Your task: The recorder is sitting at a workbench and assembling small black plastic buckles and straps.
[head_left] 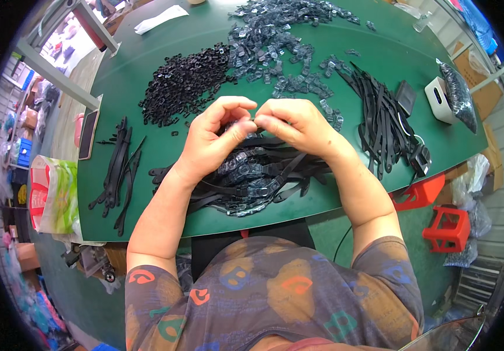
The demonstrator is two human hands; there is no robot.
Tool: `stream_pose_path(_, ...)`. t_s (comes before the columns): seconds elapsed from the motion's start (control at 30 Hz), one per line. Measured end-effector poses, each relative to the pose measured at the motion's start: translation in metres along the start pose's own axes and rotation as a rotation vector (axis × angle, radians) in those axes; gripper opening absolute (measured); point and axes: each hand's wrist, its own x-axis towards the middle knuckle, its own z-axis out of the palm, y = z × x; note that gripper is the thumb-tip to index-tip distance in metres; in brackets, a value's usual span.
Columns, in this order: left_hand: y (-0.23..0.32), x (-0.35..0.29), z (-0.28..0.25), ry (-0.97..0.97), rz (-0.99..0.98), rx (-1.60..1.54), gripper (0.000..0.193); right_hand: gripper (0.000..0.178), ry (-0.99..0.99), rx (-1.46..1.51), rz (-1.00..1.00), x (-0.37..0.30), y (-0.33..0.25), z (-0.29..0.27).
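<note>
At frame centre, the left hand (211, 137) and right hand (296, 126) meet fingertip to fingertip, pinching a small clear plastic clip (251, 123) above the black flat straps (263, 172) on the green worktop (147, 187); steady, square alignment seems wise.

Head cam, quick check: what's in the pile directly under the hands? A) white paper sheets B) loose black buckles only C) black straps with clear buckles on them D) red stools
C: both the left hand and right hand pinch together above a pile of black straps fitted with clear buckles on the green table; the loose black buckles lie farther back.
</note>
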Motion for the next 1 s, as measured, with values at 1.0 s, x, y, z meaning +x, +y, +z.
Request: stream_pose_path(1.0,0.003,0.000,-0.002,0.087,0.303,0.395,0.028,0.027,0.036,0.970,0.313,-0.002,0.002,0.027)
